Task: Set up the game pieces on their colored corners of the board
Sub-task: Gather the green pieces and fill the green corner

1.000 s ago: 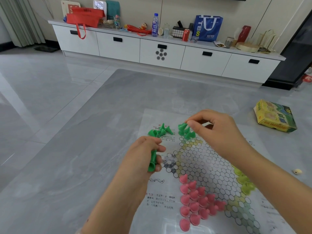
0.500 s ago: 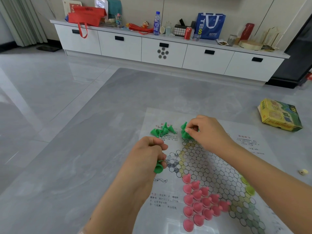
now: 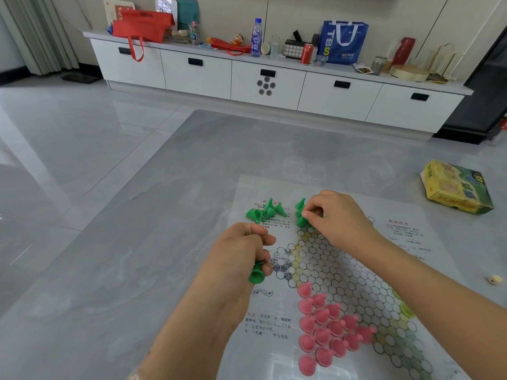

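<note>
The left hand [image 3: 241, 253] is clenched around green pieces [image 3: 256, 274] — the flared base of one pokes out below its curled fingers, over the printed margin of the board [image 3: 343, 270]. The right hand [image 3: 337, 218], farther out and slightly to the right of the left, pinches a green piece between thumb and fingertips, right against a small cluster of upright green pieces [image 3: 300, 213] at the board's far corner. Just beyond the left hand's knuckles lies a loose heap of green pieces [image 3: 264, 212], tipped on their sides on the board's text area, a little apart from the standing cluster. Below both hands, between the two forearms, pink pieces [image 3: 326, 330] stand packed in a triangle on the near corner. Under the right forearm, yellow-green pieces [image 3: 406, 308] show only in part. The board lies flat on the grey table [image 3: 137, 242]. Well to the right of the right hand sits a yellow game box [image 3: 456, 187] — and nearer the right forearm, a small pale object [image 3: 494, 279] too small to identify.
</note>
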The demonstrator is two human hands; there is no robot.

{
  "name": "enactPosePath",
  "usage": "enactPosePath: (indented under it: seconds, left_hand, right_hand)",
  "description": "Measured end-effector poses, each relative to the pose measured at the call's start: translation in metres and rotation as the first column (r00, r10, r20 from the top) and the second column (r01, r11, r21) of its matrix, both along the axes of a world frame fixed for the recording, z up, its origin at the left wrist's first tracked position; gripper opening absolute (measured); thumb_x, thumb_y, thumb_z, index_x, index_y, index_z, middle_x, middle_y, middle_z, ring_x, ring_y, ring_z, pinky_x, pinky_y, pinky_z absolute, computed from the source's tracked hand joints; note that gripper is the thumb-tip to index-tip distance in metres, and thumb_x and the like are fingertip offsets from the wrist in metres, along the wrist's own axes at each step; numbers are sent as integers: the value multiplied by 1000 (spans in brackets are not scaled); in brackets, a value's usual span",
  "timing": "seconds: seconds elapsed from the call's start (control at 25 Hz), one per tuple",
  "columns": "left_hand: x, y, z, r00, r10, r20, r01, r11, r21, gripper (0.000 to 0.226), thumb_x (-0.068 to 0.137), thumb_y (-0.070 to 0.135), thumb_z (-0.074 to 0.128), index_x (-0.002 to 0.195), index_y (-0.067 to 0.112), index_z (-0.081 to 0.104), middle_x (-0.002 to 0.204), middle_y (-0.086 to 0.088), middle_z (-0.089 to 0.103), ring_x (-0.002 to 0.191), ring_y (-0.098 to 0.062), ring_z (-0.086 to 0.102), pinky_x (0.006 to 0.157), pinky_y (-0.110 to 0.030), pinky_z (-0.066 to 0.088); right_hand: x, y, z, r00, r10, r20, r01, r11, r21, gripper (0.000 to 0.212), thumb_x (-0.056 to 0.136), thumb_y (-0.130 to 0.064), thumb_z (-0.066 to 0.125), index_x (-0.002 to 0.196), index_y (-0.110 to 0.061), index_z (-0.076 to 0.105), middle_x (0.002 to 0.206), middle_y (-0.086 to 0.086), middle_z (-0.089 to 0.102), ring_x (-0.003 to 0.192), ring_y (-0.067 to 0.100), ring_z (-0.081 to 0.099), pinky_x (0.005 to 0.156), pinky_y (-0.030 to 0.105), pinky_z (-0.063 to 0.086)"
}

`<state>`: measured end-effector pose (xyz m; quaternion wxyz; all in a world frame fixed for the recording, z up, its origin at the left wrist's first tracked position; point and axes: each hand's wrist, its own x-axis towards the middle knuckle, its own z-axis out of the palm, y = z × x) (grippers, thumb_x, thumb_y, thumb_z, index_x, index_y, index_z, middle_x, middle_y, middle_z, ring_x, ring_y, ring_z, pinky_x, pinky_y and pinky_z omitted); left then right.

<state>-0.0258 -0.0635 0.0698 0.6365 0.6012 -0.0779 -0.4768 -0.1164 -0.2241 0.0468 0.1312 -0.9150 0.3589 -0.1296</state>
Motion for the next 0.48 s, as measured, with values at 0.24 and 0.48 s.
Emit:
enactPosePath:
  seconds: [0.24, 0.48]
  left_hand:
    - [0, -2, 5, 1000, 12, -27, -11, 1000, 14, 32, 75, -20, 28, 72, 5, 48, 77, -11, 52, 50, -17, 38, 45, -25, 31]
    - [4, -1, 5, 977, 101, -187, -114, 992, -61, 13, 83, 0, 40, 74, 6, 48, 71, -8, 51, 52, -14, 36, 37, -19, 33]
  right_hand:
    - [0, -2, -3, 1000, 8, -10, -8, 1000, -2, 18, 88, -23, 55, 91, -12, 68, 80, -5, 52, 75, 11, 48, 70, 23, 36]
    - [-3, 1, 1, 1000, 2, 23, -1, 999, -36, 20, 88, -25, 54, 91, -13, 69, 81, -3, 54, 76, 12, 50, 70, 24, 39]
